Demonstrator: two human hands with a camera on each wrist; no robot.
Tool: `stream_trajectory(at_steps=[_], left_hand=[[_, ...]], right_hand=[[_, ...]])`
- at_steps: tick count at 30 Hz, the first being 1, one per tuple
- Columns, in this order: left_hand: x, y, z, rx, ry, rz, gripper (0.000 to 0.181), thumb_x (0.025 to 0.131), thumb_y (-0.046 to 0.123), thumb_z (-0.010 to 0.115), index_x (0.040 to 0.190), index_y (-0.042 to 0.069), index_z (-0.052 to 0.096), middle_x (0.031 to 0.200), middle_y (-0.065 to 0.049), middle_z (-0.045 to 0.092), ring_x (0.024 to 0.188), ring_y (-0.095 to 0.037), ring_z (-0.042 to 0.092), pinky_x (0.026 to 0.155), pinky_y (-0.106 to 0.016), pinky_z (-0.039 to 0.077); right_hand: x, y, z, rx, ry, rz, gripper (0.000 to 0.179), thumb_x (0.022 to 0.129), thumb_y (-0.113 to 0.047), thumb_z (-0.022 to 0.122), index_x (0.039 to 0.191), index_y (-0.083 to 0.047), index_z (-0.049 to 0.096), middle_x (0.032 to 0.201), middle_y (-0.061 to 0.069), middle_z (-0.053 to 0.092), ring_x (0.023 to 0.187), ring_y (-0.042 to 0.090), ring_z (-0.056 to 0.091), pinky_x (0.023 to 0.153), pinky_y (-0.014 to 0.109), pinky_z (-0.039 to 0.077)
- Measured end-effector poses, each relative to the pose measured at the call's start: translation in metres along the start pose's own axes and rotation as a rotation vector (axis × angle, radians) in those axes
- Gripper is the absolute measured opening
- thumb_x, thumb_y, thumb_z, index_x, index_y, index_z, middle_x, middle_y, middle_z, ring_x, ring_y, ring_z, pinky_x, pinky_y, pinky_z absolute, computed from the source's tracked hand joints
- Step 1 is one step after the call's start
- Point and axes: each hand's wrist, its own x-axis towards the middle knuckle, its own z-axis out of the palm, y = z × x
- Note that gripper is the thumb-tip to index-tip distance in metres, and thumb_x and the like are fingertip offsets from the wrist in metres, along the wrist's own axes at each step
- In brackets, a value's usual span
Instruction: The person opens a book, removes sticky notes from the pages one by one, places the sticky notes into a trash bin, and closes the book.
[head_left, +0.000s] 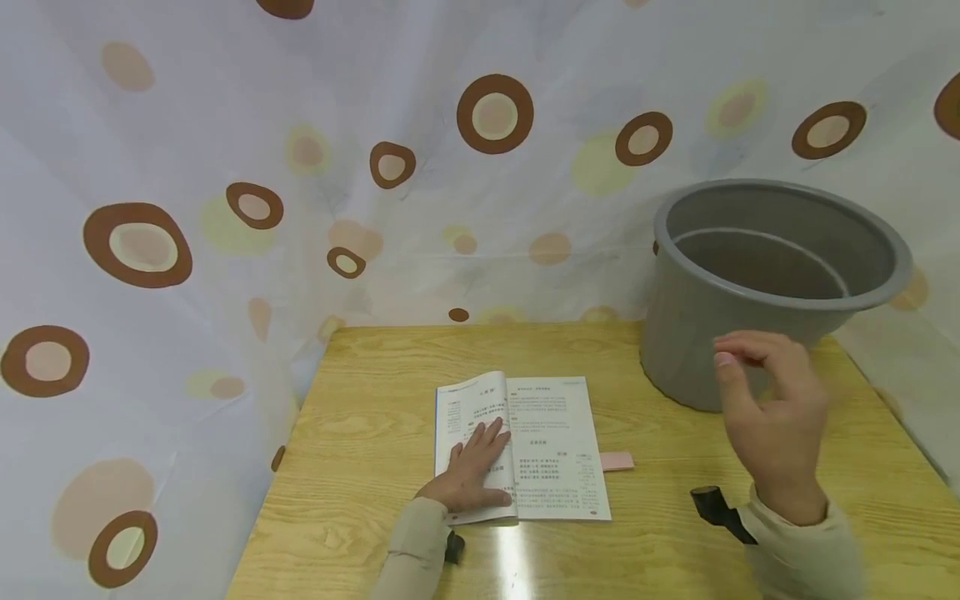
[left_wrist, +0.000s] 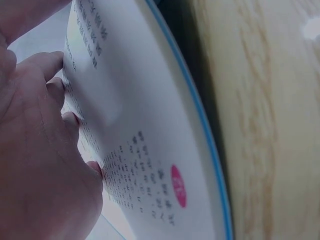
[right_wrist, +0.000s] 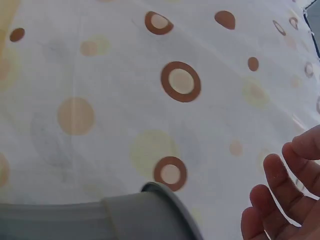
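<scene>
An open book (head_left: 555, 450) with printed pages lies on the wooden table. Its left side (left_wrist: 135, 100) bulges up, with a blue cover edge beneath. My left hand (head_left: 471, 473) rests on the left page, fingers spread and thumb near the fold; the left wrist view shows its fingers (left_wrist: 56, 90) against the paper. Raised over the table, my right hand (head_left: 780, 417) is in front of the grey bucket (head_left: 690, 333) and hides part of its wall. Its fingers (right_wrist: 285, 190) bend loosely, the thumb close to the index finger, and nothing shows between them.
A pink strip (head_left: 617, 461) sticks out at the book's right edge. The deep bucket stands at the table's back right corner. Behind and left of the wooden table (head_left: 360, 433) hangs a white sheet (head_left: 420, 75) with brown and yellow circles.
</scene>
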Motion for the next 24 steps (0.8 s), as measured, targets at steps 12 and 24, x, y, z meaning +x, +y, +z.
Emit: stream_trajectory(at_steps=[12, 24], left_hand=[[0.000, 0.001, -0.001, 0.004, 0.011, -0.004, 0.097, 0.082, 0.042, 0.075, 0.160, 0.022, 0.020, 0.170, 0.006, 0.003, 0.158, -0.025, -0.001, 0.125, -0.060, 0.006], [0.001, 0.003, -0.001, 0.030, 0.011, -0.013, 0.098, 0.082, 0.044, 0.076, 0.160, 0.022, 0.021, 0.170, 0.005, 0.002, 0.158, -0.026, 0.000, 0.125, -0.061, 0.007]], right_hand=[[-0.088, 0.033, 0.029, -0.240, -0.555, 0.373, 0.013, 0.096, -0.010, 0.061, 0.104, -0.006, 0.071, 0.105, 0.008, 0.072, 0.095, -0.004, 0.056, 0.078, 0.013, 0.048], [-0.149, 0.060, 0.034, -0.319, -0.826, 0.755, 0.031, 0.099, -0.020, 0.057, 0.122, 0.000, 0.063, 0.122, 0.018, 0.065, 0.106, 0.027, 0.062, 0.087, 0.038, 0.054]])
